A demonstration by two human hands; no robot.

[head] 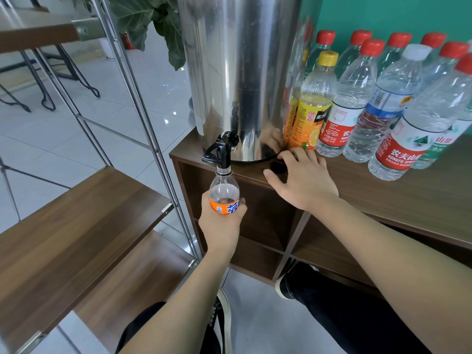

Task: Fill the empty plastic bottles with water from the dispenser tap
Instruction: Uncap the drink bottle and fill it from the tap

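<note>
My left hand [221,221] grips a small clear bottle with an orange label [224,194], held upright with its open mouth right under the black tap [220,152] of the steel dispenser [240,72]. A little dark liquid shows at label height inside the bottle. My right hand [305,178] rests on the wooden cabinet top [383,190] with fingers spread, thumb and fingers on either side of a black bottle cap [278,167] lying there. Whether the fingers touch the cap is unclear.
Several capped bottles [357,98] stand in rows to the right of the dispenser, most with red caps, one with an orange juice label [310,116]. A metal-framed wooden shelf [84,218] stands left. Open cabinet compartments [265,218] lie below the tap.
</note>
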